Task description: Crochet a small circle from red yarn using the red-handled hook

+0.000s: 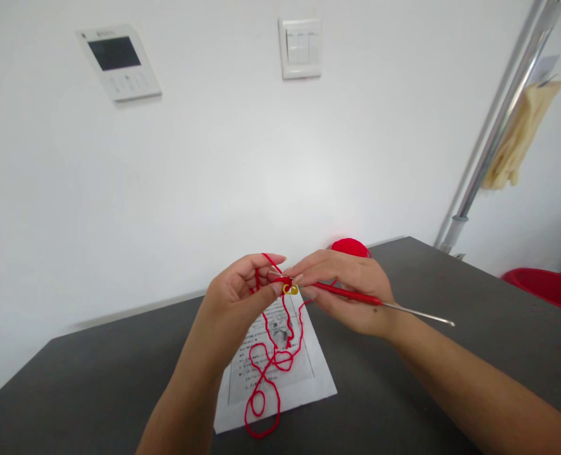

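Observation:
My left hand (242,287) is closed on a small piece of red crochet work (284,281), with red yarn (274,261) running over its fingers. A yellow stitch marker (290,289) hangs from that piece. In my right hand (351,284) is a crochet hook (356,295) with a red grip and metal ends. The hook's tip meets the work between the two hands; the exact stitch is too small to make out. Loose loops of the yarn trail down over a printed sheet (325,379) on the table.
Behind my right hand sits a red ball of yarn (349,246) on the dark grey table (119,373). The white wall stands at its far edge, bearing a switch (302,49) and an intercom panel (119,63). At right are a metal pole (498,126) and a red chair (546,287).

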`<action>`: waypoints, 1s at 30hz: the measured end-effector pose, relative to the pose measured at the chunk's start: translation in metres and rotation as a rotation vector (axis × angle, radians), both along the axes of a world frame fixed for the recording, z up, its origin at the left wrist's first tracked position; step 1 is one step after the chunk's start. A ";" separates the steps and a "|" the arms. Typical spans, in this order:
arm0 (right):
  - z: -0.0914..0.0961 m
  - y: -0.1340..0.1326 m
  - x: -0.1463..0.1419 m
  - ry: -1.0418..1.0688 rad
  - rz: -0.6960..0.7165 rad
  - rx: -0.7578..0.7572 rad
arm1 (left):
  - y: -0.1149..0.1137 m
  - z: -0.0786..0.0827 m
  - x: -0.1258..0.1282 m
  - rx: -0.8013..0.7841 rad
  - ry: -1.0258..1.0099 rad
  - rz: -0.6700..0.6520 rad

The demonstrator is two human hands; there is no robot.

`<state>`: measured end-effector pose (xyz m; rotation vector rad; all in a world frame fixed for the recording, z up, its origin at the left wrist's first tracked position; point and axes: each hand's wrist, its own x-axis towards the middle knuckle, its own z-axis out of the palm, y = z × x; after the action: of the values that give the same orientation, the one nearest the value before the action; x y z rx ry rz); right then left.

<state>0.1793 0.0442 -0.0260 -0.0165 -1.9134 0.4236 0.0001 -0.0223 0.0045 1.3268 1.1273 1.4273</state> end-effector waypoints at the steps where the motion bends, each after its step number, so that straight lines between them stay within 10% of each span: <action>1: 0.000 0.001 0.000 0.012 0.030 -0.053 | 0.000 0.001 0.000 -0.001 -0.002 0.002; 11: 0.000 0.012 0.006 0.008 0.282 -0.427 | 0.000 -0.004 -0.006 0.008 0.060 0.022; 30: 0.010 0.010 0.018 -0.223 0.038 -0.094 | -0.004 -0.006 0.001 0.067 0.264 0.156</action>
<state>0.1972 0.0545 -0.0164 -0.0931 -2.1141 0.5569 0.0007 -0.0259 -0.0013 1.5367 1.3921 1.4409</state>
